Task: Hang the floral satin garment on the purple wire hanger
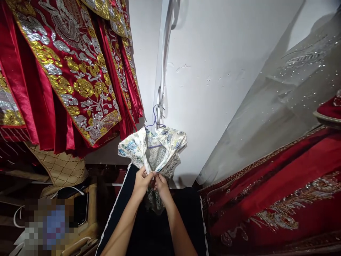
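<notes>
A small white dress with a blue and yellow flower print [157,147] hangs on a thin purple hanger [155,119] against a white wall. My left hand [141,181] pinches the front edge of the dress near its middle. My right hand [161,185] is closed on the cloth right beside it, the fingertips of both hands almost touching. The lower part of the dress drops behind my hands and forearms and is partly hidden.
Red robes with gold and silver embroidery [69,71] hang at the upper left. More red embroidered cloth [271,199] and a sheer sequinned veil [287,96] lie at the right. A woven tan object [61,167] and a wooden chair [87,220] stand at the lower left.
</notes>
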`<state>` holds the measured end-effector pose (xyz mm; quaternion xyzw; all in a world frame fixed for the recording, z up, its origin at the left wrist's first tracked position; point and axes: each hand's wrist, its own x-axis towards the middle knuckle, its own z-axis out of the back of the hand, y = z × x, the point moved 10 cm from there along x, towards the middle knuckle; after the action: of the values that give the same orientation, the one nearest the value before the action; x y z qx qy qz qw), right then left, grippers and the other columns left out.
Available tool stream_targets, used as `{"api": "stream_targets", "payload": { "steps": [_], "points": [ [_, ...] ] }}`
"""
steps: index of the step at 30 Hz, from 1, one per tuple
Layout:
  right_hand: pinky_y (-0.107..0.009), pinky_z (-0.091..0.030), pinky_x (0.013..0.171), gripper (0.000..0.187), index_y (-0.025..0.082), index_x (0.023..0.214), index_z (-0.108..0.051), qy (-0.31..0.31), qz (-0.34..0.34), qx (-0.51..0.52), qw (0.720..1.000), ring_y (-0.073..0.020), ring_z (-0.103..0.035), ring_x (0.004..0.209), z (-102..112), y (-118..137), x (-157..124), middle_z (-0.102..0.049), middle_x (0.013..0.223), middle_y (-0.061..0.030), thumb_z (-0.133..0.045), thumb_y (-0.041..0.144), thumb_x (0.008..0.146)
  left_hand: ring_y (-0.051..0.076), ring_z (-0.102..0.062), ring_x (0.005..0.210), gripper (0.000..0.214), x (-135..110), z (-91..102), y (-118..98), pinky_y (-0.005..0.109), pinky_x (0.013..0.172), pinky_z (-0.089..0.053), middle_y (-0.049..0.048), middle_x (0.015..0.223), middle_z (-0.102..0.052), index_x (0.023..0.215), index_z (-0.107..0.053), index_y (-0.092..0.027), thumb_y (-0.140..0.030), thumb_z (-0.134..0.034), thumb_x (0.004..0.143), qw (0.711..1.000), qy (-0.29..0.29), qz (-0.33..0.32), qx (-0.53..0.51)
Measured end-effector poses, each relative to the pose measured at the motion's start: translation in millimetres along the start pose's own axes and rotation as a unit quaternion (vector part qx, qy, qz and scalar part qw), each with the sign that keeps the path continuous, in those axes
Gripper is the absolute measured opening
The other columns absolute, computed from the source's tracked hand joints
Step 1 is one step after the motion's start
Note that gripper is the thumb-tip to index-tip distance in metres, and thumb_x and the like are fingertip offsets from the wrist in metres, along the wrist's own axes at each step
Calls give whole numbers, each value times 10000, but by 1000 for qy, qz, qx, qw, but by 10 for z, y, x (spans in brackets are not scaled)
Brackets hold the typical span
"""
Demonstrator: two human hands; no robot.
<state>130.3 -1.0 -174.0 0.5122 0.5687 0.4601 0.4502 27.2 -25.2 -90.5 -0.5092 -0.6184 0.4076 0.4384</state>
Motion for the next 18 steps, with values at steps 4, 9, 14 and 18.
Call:
{"api": "stream_targets", "payload": {
  "steps": [4, 9, 14, 18],
  "points": [
    [-268, -337, 477, 466, 214, 761, -558, 15, -8, 43, 999, -135, -465, 502, -4, 55, -43, -516, 594, 23, -634, 674, 751, 125, -535, 614, 305, -37, 15, -31, 224, 577, -416, -2, 697, -600, 912, -641, -141, -379, -746, 752, 1000, -4, 3, -9],
    [-270, -326, 454, 496, 228, 785, -528, -9, -38, 33, 999, -148, -493, 488, 14, -24, -60, -560, 621, 14, -649, 700, 696, 125, -543, 641, 328, -89, -12, -6, 228, 609, -442, 7, 750, -610, 994, -640, -148, -390, -728, 790, 1000, -1, 5, -21],
    [-270, -332, 461, 471, 222, 717, -527, 25, -55, 74, 995, -148, -492, 483, -104, -73, -99, -547, 570, 6, -626, 683, 712, 138, -559, 655, 319, -118, -43, -3, 232, 621, -451, 1, 760, -607, 1028, -615, -180, -410, -692, 820, 1000, 11, 11, -14],
    [-258, -278, 454, 407, 212, 624, -521, -15, -49, 79, 996, -123, -424, 449, -39, -34, -132, -517, 516, 16, -659, 586, 708, 193, -620, 882, 206, -150, 147, -2, 299, 841, -481, 38, 899, -638, 941, -601, -200, -397, -585, 884, 997, -16, -46, 59]
  ]
}}
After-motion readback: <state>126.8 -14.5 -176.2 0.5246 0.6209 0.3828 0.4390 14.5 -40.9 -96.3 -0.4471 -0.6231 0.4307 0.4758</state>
